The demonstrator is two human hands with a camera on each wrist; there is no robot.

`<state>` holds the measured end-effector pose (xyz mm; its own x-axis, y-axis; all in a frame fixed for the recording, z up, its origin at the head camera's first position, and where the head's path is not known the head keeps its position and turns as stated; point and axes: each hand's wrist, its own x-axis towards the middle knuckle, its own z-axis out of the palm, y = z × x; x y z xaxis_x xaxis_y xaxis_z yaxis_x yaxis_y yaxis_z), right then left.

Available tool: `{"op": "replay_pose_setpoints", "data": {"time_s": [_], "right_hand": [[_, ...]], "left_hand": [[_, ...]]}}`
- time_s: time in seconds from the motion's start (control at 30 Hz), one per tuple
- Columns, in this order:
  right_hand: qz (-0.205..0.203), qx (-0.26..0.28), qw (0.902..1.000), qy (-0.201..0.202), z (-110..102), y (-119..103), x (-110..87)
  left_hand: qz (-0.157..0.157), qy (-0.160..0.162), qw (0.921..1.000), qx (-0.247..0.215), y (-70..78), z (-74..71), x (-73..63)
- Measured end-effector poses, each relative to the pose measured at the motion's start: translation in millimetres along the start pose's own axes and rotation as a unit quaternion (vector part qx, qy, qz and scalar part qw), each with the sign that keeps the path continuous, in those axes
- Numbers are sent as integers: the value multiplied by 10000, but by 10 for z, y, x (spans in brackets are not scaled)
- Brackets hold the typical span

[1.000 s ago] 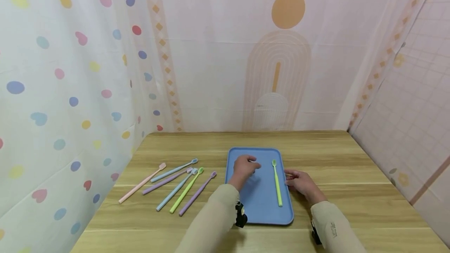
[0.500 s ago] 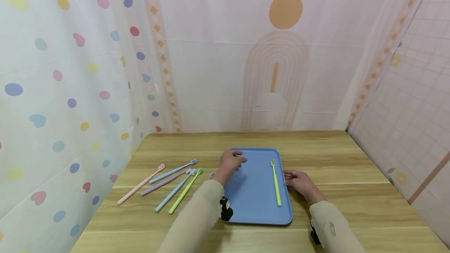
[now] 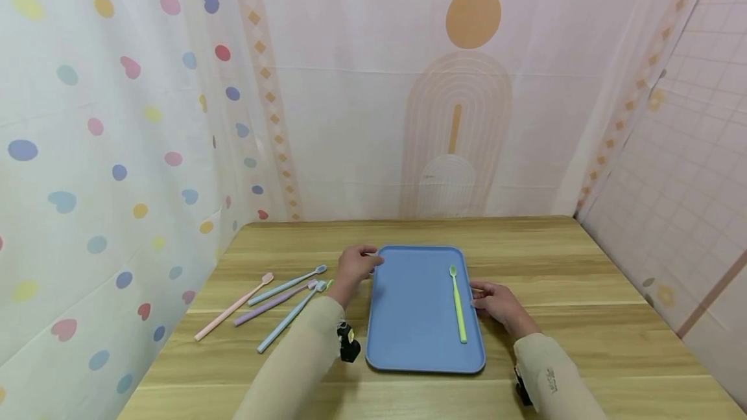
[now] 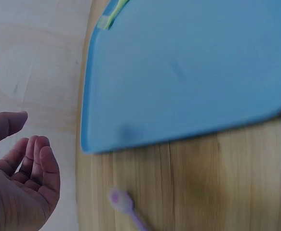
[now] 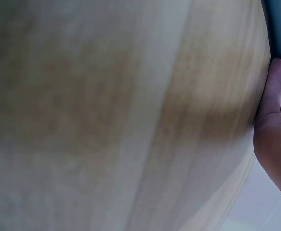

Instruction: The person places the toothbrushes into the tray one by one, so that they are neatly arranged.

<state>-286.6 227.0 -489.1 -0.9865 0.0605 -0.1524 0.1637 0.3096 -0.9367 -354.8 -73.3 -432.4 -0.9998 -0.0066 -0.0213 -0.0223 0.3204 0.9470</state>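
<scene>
My left hand (image 3: 353, 267) is over the upper left corner of a blue tray (image 3: 417, 316), its fingers loosely bent and holding nothing. In the left wrist view a purple toothbrush (image 4: 122, 201) lies on the table near that hand; my forearm hides it in the head view. On the tray's right side rests a green toothbrush (image 3: 458, 306), head pointing away. My right hand (image 3: 500, 306) touches the tray's right rim with its fingertips. The right wrist view has the thumb (image 5: 274, 84) extended against the tray's edge.
Left of the tray lie a pink toothbrush (image 3: 233, 306), two blue toothbrushes, one farther (image 3: 286, 285) and one nearer (image 3: 286, 326), and another purple toothbrush (image 3: 271, 304). A second green toothbrush (image 3: 329, 284) is mostly behind my left sleeve. A patterned curtain (image 3: 350, 115) hangs behind the wooden table (image 3: 537, 245).
My left hand has moved left from over the tray to its upper left corner, and the sleeve now covers the nearer purple and green toothbrushes. The right hand stays at the rim.
</scene>
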Motion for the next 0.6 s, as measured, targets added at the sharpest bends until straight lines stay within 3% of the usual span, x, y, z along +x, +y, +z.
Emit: {"op": "replay_pose_setpoints", "data": {"time_s": [0.23, 0.6], "right_hand": [[32, -57, 10000, 22, -12, -13, -3], [-2, 65, 10000, -53, -7, -14, -22]], "left_hand": [[-67, 69, 9997, 241, -71, -287, 63], [199, 56, 9985, 513, -160, -779, 118]]}}
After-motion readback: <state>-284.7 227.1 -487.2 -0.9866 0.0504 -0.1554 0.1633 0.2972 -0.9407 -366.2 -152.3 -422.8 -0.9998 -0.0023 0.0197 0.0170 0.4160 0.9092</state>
